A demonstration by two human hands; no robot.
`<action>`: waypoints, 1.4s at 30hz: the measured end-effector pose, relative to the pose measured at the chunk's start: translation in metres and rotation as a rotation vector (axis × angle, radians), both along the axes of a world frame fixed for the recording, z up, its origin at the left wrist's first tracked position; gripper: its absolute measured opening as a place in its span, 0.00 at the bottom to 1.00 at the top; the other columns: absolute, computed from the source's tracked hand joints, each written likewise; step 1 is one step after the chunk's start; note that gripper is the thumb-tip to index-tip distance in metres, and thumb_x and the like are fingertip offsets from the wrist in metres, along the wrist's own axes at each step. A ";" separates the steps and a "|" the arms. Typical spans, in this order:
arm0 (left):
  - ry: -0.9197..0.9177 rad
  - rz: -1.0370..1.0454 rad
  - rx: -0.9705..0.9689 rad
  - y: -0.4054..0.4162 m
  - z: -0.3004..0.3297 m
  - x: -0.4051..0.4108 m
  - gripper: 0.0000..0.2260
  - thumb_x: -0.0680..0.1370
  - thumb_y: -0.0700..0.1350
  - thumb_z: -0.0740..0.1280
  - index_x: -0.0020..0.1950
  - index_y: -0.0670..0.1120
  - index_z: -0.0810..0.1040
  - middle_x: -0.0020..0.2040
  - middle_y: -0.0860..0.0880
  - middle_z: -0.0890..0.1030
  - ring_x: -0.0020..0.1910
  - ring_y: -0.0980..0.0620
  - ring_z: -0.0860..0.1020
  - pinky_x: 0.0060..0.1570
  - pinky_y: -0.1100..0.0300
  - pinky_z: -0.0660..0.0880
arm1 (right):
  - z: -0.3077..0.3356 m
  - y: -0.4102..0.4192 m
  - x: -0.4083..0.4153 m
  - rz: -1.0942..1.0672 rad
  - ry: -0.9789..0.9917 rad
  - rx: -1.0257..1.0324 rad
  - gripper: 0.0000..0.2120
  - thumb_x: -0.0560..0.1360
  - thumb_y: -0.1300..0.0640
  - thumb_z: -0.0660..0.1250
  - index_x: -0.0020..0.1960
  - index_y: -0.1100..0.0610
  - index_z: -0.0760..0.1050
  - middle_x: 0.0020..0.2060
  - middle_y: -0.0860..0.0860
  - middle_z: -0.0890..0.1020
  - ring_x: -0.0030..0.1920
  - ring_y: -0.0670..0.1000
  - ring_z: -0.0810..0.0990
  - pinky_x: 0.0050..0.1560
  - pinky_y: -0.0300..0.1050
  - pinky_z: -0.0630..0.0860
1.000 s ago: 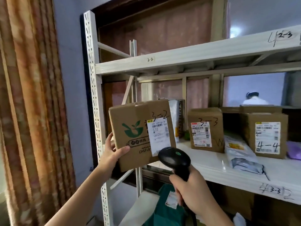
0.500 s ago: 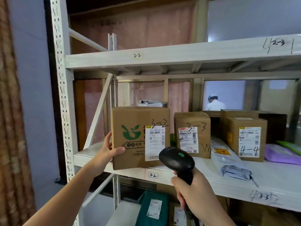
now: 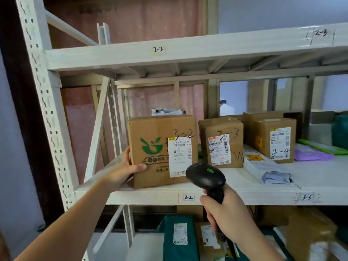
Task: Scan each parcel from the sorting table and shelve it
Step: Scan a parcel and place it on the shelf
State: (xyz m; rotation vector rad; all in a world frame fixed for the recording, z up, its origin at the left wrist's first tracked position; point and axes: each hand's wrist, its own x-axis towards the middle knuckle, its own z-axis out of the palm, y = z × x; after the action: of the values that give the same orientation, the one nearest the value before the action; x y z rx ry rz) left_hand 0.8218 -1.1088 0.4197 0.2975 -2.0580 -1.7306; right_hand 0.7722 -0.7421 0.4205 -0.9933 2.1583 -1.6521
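A brown cardboard parcel (image 3: 154,147) with a green logo, a white label and "3-2" handwritten on it stands on the white shelf (image 3: 150,196) above the "3-2" tag. My left hand (image 3: 125,170) grips its lower left corner, thumb across the front face. My right hand (image 3: 226,213) holds a black barcode scanner (image 3: 206,176) by the handle, its head just in front of the parcel's lower right corner.
A box marked "3-3" (image 3: 221,142), a box marked "4-4" (image 3: 275,140), a white mailer bag (image 3: 263,164) and a purple packet (image 3: 310,152) share the shelf. Green and brown parcels (image 3: 178,240) fill the shelf below. A white upright post (image 3: 43,102) stands left. A person in white (image 3: 227,108) is far behind.
The parcel has gone from held up in the air to standing on the shelf at the "3-2" spot. The scanner stays in my right hand, just in front.
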 end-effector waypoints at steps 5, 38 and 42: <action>0.026 -0.096 -0.017 -0.013 0.002 -0.011 0.57 0.61 0.47 0.85 0.81 0.56 0.54 0.68 0.44 0.81 0.67 0.44 0.80 0.64 0.41 0.78 | -0.008 -0.008 0.019 -0.072 -0.042 0.007 0.04 0.79 0.60 0.67 0.52 0.55 0.73 0.25 0.53 0.76 0.24 0.51 0.74 0.35 0.48 0.79; 0.002 -0.167 0.168 -0.026 0.011 -0.047 0.63 0.47 0.52 0.89 0.78 0.58 0.62 0.65 0.48 0.83 0.68 0.42 0.77 0.60 0.44 0.77 | 0.018 -0.020 0.013 -0.247 0.112 0.089 0.07 0.79 0.56 0.67 0.50 0.47 0.71 0.32 0.48 0.78 0.30 0.44 0.76 0.39 0.39 0.75; 0.026 -0.147 0.173 -0.015 0.013 -0.036 0.63 0.48 0.54 0.89 0.78 0.59 0.61 0.70 0.49 0.78 0.68 0.44 0.76 0.56 0.44 0.78 | 0.016 -0.021 0.017 -0.236 0.121 0.082 0.06 0.78 0.57 0.67 0.50 0.48 0.72 0.31 0.49 0.78 0.30 0.44 0.76 0.41 0.43 0.77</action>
State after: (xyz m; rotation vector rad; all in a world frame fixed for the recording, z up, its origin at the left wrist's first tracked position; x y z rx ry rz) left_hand 0.7856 -1.1242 0.4329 0.1781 -1.9586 -1.9943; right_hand 0.7896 -0.7626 0.4366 -0.8632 2.4854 -1.6235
